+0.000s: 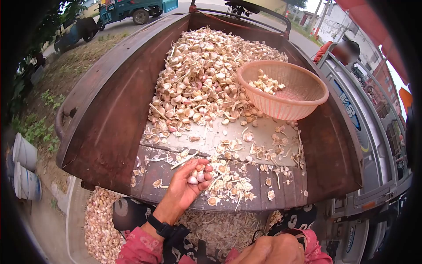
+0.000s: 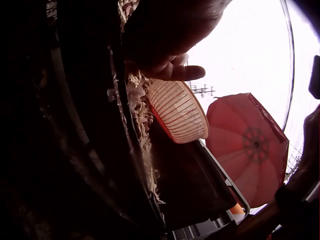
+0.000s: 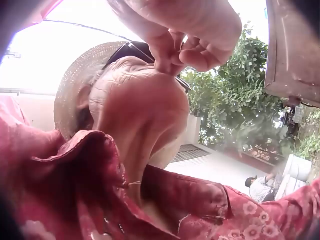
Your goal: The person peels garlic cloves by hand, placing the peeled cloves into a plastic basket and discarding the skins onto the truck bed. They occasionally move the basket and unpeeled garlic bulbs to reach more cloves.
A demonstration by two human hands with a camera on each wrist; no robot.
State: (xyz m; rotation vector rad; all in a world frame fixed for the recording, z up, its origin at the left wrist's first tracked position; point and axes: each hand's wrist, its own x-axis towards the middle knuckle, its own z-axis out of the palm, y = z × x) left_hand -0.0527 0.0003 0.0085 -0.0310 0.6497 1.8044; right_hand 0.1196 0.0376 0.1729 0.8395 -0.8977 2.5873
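Observation:
Several garlic cloves [image 1: 196, 177] lie in my left hand [image 1: 181, 187], its fingers curled round them, palm up, over the front of the metal cart bed. Loose skins and root ends [image 1: 228, 181] are scattered just right of that hand. My right hand [image 1: 276, 249] is raised close to the camera at the bottom of the head view. In the right wrist view its fingers [image 3: 197, 56] are curled together right in front of the face, and no object shows between them. A large heap of garlic cloves [image 1: 202, 75] fills the back of the bed.
A pink plastic basket [image 1: 281, 103] with some cloves in it stands tilted at the bed's right side. High rusty walls [image 1: 110, 97] flank the bed. Below left is a bin of cloves [image 1: 99, 220]; white buckets [image 1: 26, 180] stand further left. A silver vehicle [image 1: 351, 105] is parked right.

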